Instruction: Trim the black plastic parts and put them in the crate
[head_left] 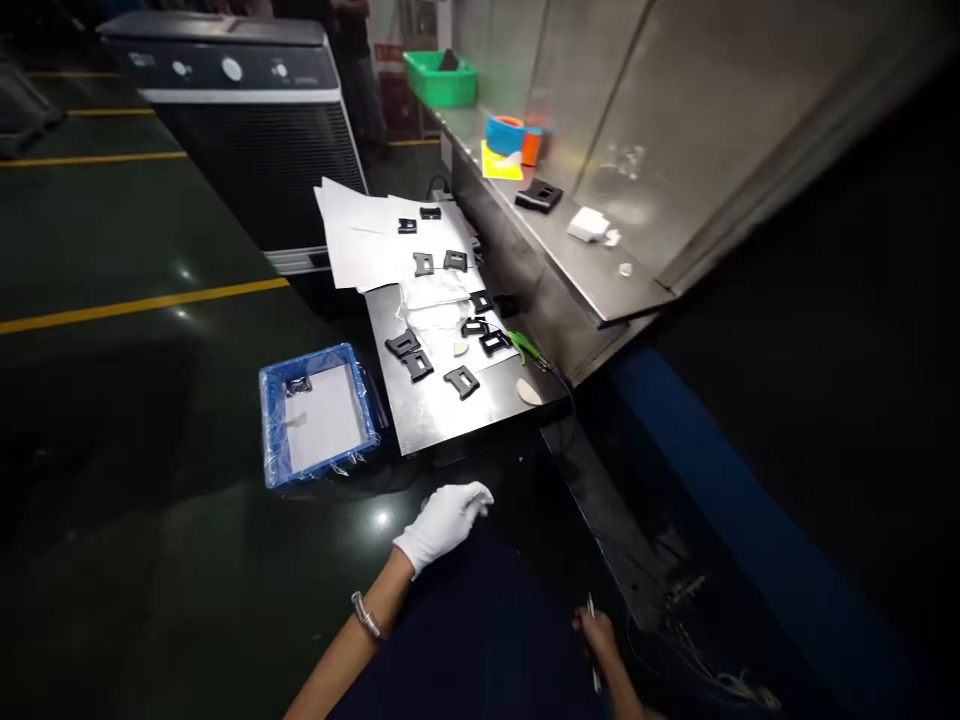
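My left hand [444,522], in a white glove, hovers in front of the metal table [427,425]. Its fingers are loosely curled, with a gap to the thumb and nothing visible between them. Low on the right, my bare right hand [598,632] is closed around a thin silver pen-like tool [596,680], whose exact kind is too dark to make out. Several black plastic parts with rectangular openings lie on the table; the nearest black part [462,382] is near the front edge. White paper sheets [367,240] and a clear plastic bag [435,300] lie among them.
A blue plastic-lined bin [271,430] with paper and a black part stands left of the table. A green air gun [525,346] with a hose lies at right. The metal ledge [600,270] holds tape rolls [504,135] and a green basket [454,88]. A black floor unit [255,150] stands behind.
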